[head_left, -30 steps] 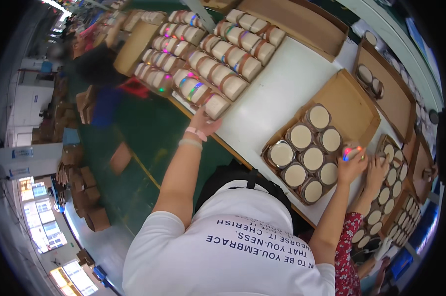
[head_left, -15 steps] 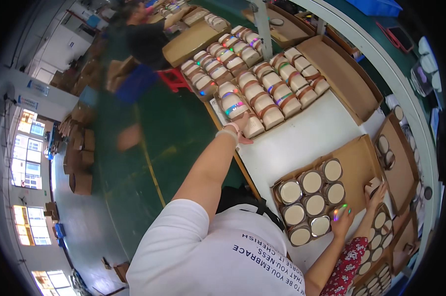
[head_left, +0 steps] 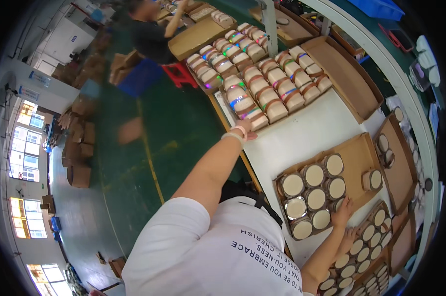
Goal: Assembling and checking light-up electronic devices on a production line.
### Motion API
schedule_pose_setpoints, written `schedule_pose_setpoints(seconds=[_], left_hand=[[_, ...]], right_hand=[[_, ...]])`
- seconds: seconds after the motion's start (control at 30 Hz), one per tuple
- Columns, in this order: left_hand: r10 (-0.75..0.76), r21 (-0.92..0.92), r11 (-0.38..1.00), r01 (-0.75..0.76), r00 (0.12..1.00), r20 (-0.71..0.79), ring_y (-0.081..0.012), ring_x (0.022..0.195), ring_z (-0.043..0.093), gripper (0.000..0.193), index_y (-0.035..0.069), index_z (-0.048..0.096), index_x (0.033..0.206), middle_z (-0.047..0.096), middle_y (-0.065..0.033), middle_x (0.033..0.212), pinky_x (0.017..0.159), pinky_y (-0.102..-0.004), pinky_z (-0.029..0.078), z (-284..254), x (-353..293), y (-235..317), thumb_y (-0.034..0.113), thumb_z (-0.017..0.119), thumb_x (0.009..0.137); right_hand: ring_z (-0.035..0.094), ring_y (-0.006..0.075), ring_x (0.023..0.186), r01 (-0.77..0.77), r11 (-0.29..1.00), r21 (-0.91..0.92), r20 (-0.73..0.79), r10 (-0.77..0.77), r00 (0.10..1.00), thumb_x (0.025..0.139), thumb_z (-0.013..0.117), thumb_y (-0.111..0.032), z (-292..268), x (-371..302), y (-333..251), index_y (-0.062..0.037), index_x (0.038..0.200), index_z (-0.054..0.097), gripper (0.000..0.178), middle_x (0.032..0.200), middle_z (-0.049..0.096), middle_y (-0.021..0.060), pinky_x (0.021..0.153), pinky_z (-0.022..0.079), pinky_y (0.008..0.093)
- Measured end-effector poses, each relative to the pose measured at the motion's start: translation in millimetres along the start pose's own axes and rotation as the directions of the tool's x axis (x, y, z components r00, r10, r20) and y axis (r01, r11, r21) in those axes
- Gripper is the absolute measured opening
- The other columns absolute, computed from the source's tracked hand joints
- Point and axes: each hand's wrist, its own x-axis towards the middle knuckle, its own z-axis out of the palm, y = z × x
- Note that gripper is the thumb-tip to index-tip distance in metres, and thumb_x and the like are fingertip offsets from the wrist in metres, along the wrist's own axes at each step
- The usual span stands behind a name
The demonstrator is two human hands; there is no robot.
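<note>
My left hand (head_left: 245, 129) grips the near left corner of a cardboard box (head_left: 278, 121) packed with rows of cream containers (head_left: 257, 88) that have brown bands and shiny, rainbow-glinting sides. Its fingers are partly hidden against the box. Nearer, a second open box (head_left: 353, 148) holds several round containers with cream tops (head_left: 315, 199). My right hand (head_left: 342, 213) is at the right side of that group, its fingers around a round container (head_left: 335, 204) mostly covered by the hand. A single cream-topped container (head_left: 372, 180) rests at this box's right side.
Another person's hand (head_left: 345, 242) is beside my right forearm, by a third box of containers (head_left: 363, 254). Open cartons (head_left: 339, 74) line the white table (head_left: 292, 145). A metal frame post (head_left: 268, 29) rises at the back. A red stool (head_left: 179, 75) and a seated person (head_left: 149, 37) are beyond.
My right hand has lowered the shiny container in among the others. The other person's floral-sleeved arm has drawn back, leaving a single container at the box's right side. My left hand stays at its box.
</note>
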Motion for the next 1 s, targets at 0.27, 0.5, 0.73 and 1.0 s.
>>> schedule_pose_setpoints(seconds=[0.27,0.5,0.73,1.0], left_hand=[[0.634,0.549,0.553,-0.627,0.744,0.212,-0.022,0.055,0.059,0.01,0.005,0.047,0.091,0.057,-0.0117,0.067,0.048,-0.0339,0.049,-7.8,-71.4,-24.9,0.014,0.043,0.09],[0.404,0.243,-0.278,-0.929,0.116,0.907,-0.0332,0.063,0.058,0.008,0.006,0.048,0.085,0.056,-0.015,0.069,0.054,-0.0384,0.047,20.3,-189.3,-49.3,0.008,0.053,0.08],[0.156,-0.034,-0.305,-0.952,-0.085,0.984,-0.0344,0.064,0.057,0.011,0.005,0.047,0.088,0.057,-0.0143,0.07,0.056,-0.0384,0.047,16.3,-206.7,-34.2,0.005,0.054,0.079],[0.145,0.289,0.787,-0.545,0.618,0.772,-0.0201,0.086,0.06,0.026,0.007,0.045,0.111,0.053,-0.0096,0.104,0.072,-0.0313,0.05,-21.1,-103.7,-1.7,0.018,0.053,0.088]], right_hand=[[0.046,0.033,0.115,0.366,0.83,0.422,-0.256,-0.279,0.926,0.077,0.06,-0.001,-34.1,-17.9,-113.7,-0.0016,0.127,0.043,0.052,0.124,0.048,0.0189,0.099,0.035,0.0382],[0.031,0.0262,0.131,0.468,0.469,0.749,-0.115,-0.604,0.788,0.069,0.066,-0.013,-38.7,-12.8,-213.0,-0.0066,0.138,0.032,0.077,0.139,0.035,0.0155,0.106,0.025,0.0356],[0.043,0.0246,0.116,0.172,0.476,0.863,0.145,-0.559,0.816,0.048,0.061,-0.011,-55.9,-35.3,-218.7,-0.0098,0.137,0.033,0.093,0.127,0.041,0.0124,0.1,0.033,0.0318],[0.039,0.0375,0.117,0.399,0.913,-0.08,-0.471,-0.388,0.792,0.049,0.074,-0.01,-93.3,-64.1,-219.4,-0.0045,0.123,0.039,0.081,0.127,0.037,0.0195,0.099,0.033,0.0457]])
